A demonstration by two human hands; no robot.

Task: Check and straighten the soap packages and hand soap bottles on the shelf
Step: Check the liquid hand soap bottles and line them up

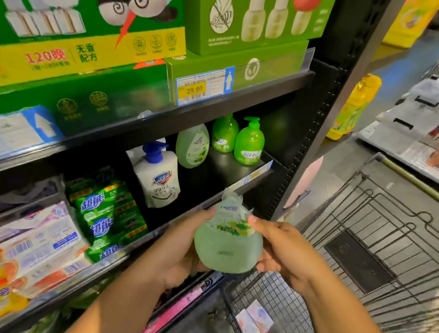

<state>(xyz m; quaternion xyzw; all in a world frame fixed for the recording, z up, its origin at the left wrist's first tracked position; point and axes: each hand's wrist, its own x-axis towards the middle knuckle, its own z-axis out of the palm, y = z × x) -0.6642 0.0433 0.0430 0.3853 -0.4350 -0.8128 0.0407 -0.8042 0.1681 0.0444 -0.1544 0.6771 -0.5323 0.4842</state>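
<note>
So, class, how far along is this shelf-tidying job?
Done: two bright green pump bottles stand upright. In hand: left hand and right hand hold a pale green bottle off the shelf. Left: the white bottle looks tilted; the green soap packs look askew.

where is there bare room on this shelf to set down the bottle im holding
Bare black shelf lies between the white pump bottle and the front bright green bottle, ahead of the pale green bottle. Left of the white bottle, soap packs crowd it.
</note>
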